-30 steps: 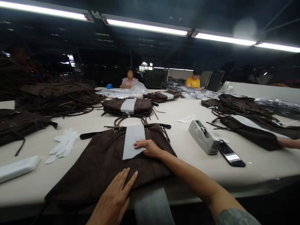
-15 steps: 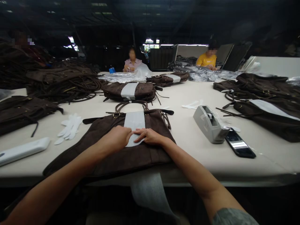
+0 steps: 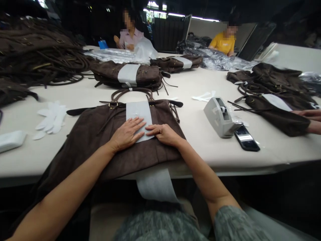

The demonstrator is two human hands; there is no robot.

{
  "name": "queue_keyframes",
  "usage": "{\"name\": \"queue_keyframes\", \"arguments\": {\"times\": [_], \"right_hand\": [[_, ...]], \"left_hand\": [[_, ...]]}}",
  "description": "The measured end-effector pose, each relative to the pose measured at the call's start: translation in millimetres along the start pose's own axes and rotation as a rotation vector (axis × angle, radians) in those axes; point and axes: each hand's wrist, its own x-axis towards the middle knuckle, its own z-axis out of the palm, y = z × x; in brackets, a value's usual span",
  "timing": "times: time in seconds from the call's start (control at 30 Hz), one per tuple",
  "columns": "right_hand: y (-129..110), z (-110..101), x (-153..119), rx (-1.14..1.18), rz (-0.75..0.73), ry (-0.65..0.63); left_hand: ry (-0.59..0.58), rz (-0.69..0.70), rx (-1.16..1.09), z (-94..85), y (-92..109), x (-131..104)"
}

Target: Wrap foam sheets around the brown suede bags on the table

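Observation:
A dark brown handbag (image 3: 105, 160) lies flat at the table's front edge, its handles pointing away from me. Across its middle runs a pale grey wrapping strip (image 3: 136, 108), and a loose length of the same material (image 3: 159, 185) hangs down over the edge. My left hand (image 3: 128, 134) rests flat on the bag and strip, fingers spread, holding nothing. From the right, my right hand (image 3: 165, 134) presses on the strip with its fingers stretched toward the left one. It is open too. Its lower fingers are partly hidden.
To the right are a tape dispenser (image 3: 220, 117) and a phone (image 3: 247, 138). White paper cut-outs (image 3: 51, 118) lie left. Wrapped bags (image 3: 145, 75) and a bag pile (image 3: 37, 53) stand behind. A co-worker's hands (image 3: 312, 118) touch a bag at right; two people sit across.
My left hand has gone from a closed fist on the strip to lying flat. My right hand stays on the strip. The view has tilted down, and a co-worker's hands have appeared at right.

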Motion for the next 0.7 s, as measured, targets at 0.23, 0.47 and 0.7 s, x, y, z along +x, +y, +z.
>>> {"name": "queue_keyframes", "arguments": {"times": [0.23, 0.47, 0.7], "right_hand": [[-70.7, 15.9, -136.2, 0.228, 0.117, 0.463], [-65.7, 113.5, -240.8, -0.071, 0.583, 0.628], [-88.6, 115.3, -175.7, -0.412, 0.011, 0.077]], "left_hand": [[0.004, 0.001, -0.126, -1.9, -4.2, 2.2], [0.053, -0.016, -0.236, 1.0, -8.3, 2.6], [0.045, -0.028, -0.242, 0.1, -6.5, -0.3]]}}
